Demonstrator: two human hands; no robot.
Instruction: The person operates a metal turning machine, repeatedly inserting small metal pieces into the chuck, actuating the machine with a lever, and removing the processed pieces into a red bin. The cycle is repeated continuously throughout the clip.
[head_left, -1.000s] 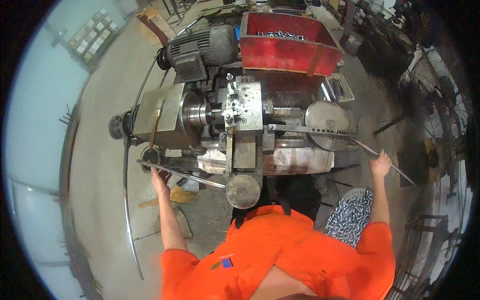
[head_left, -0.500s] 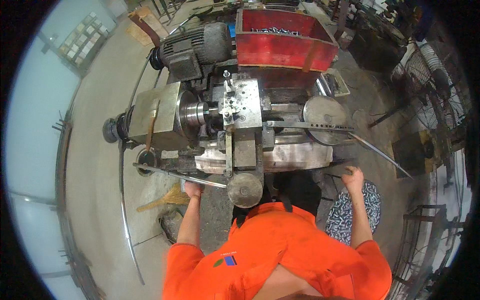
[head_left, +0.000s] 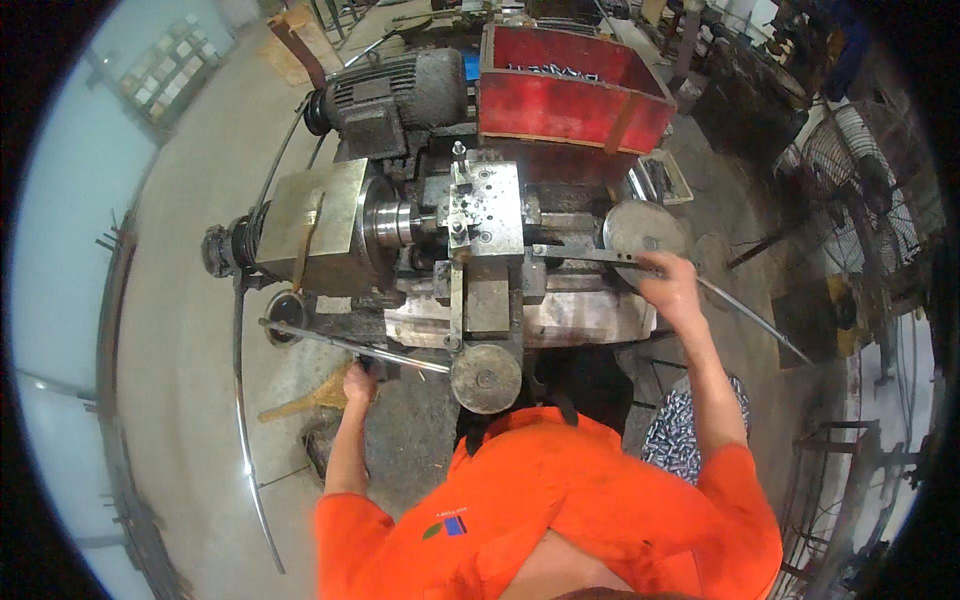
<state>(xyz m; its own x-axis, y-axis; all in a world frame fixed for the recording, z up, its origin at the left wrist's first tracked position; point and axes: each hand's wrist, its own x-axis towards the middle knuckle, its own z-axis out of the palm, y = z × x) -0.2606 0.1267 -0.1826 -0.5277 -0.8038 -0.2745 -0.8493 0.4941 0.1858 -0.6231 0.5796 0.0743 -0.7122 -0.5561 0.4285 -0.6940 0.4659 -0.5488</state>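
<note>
A small lathe stands before me, with a round chuck at its left and a tool block over its middle. My right hand is closed round a flat metal bar with holes, beside the large round disc on the right. Below the long lever at the lower left, my left hand is closed near the machine's front edge. What its fingers hold, if anything, is hidden. The smaller front disc sits between my arms.
Behind the lathe are a motor and a red box holding small metal parts. More parts fill a heap by my right arm. A fan stands at right; a broom lies at left. A rod juts out rightward.
My right hand has risen from above the parts heap, forward to the perforated bar, and closed on it. My left hand has shifted slightly left in the picture.
</note>
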